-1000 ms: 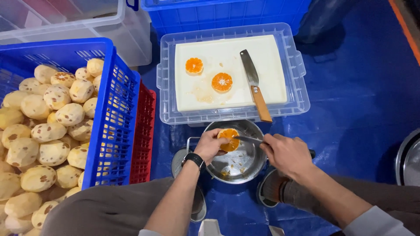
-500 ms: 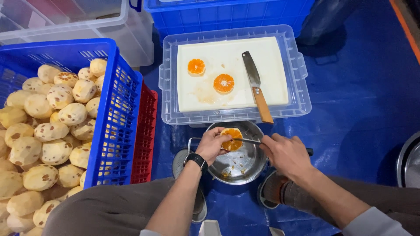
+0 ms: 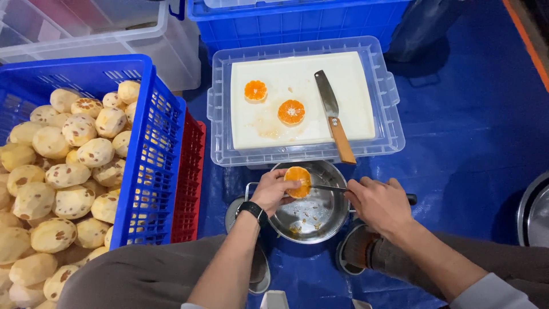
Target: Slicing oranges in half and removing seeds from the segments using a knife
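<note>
Almost nothing has moved since a moment ago: your hands stay over the bowl, and the orange half sits in the same spot in your fingers.

Your left hand is curled around the orange half, cut side up, right above the metal bowl. Your right hand is closed on a thin metal tool, and its tip touches the cut side of the fruit. Small seeds and bits lie at the bottom of the bowl. You wear a black watch on your left wrist.

Just past the bowl sits a clear plastic lid, used like a small worktop. A white cutting board lies on it. Two more orange halves rest cut side up on the board, near each other but apart. A knife with a wooden handle lies beside them, with the handle end sticking out over the edge of the lid. The board looks wet near the fruit.

To your left stands a blue crate full of pale peeled fruit with brown spots. A red crate is pressed against its side. A clear plastic box and another blue bin stand farther back.

Everything rests on a blue floor. An orange stripe runs across the far right corner. The rim of another metal bowl peeks in at the right edge.
</note>
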